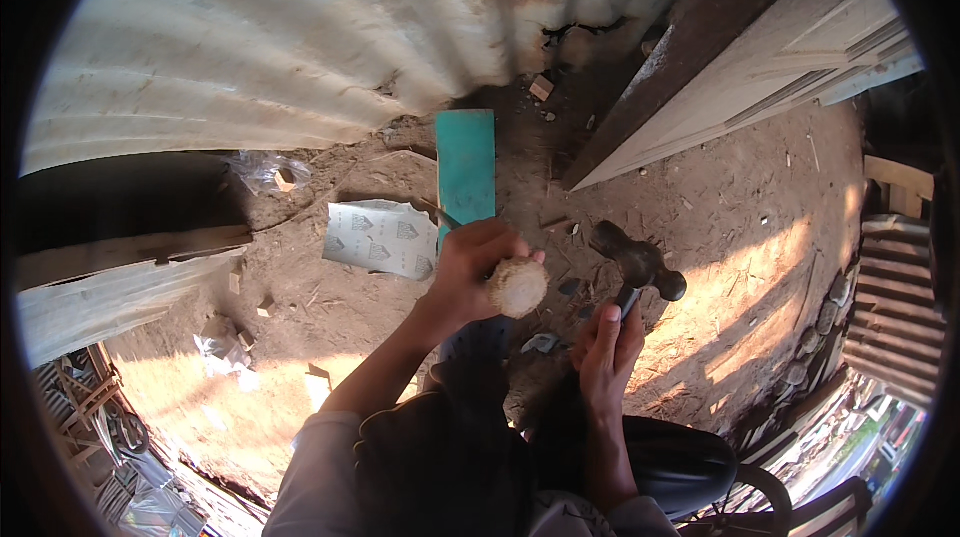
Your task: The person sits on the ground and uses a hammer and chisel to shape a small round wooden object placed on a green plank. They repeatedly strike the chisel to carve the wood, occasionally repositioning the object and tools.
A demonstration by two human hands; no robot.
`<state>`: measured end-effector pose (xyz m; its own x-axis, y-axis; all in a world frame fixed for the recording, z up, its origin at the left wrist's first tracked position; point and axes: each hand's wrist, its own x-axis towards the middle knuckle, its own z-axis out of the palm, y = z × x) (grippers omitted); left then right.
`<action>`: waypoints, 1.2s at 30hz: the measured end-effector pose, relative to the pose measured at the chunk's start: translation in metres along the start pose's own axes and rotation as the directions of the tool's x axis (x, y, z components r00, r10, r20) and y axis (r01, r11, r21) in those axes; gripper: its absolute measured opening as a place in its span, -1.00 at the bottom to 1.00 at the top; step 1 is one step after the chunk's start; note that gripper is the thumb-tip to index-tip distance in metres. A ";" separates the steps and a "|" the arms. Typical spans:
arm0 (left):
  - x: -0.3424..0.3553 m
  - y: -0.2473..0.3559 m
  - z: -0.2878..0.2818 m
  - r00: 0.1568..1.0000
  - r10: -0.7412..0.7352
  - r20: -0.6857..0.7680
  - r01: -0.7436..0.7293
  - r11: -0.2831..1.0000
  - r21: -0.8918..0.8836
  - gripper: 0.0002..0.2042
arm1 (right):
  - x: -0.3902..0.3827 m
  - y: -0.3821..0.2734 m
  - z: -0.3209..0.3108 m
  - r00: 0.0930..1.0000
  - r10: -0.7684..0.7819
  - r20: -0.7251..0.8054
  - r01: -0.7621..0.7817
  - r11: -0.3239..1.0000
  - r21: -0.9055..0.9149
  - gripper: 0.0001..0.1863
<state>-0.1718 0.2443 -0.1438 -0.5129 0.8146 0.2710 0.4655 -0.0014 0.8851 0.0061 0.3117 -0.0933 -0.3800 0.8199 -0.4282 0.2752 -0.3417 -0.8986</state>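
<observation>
- Wooden-handled tool (518,287), chisel-like by the look of it, and here it is in the left hand (472,262), fingers wrapped around the handle, pale frayed butt facing up!
- Over on the other side, the right hand (606,342) grips the hammer (640,262) by its shaft, thumb laid along it; the head is up and to the right of that butt, clear of it.
- Danger spot: those left fingers curl right beside the butt, so an off-centre blow could glance onto the knuckles.
- Watch the frayed rim, too; its rough, spread fibres look likely to shed splinters or deflect a strike.
- Down at the far end, a thin tip slants out beyond the hand, at the green board (466,162) and the printed sheet (378,239); whether it touches either, I can't tell. At that tilt it could skid and tear the sheet.
- The board, ahead of the left hand, seems to rest on loose, littered ground (690,212); uneven support could let it shift.
</observation>
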 end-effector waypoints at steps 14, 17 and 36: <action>0.037 -0.011 0.059 0.993 -0.067 0.092 0.055 0.990 0.126 -0.70 | -0.006 -0.010 -0.026 0.993 0.108 -0.047 -0.106 0.993 0.050 -0.64; 0.039 -0.010 0.062 0.997 -0.036 0.068 0.026 0.989 0.145 -0.70 | -0.003 -0.009 -0.029 0.995 0.071 -0.065 -0.068 0.997 0.044 -0.67; 0.040 -0.033 0.079 0.986 -0.131 0.102 0.087 0.932 0.352 -0.70 | 0.005 -0.012 -0.044 0.990 0.013 -0.142 0.006 0.991 0.135 -0.65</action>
<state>-0.1513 0.3229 -0.1923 -0.4930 0.8627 0.1128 0.6429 0.2739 0.7153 0.0395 0.3401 -0.0806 -0.2472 0.8722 -0.4221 0.1512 -0.3955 -0.9059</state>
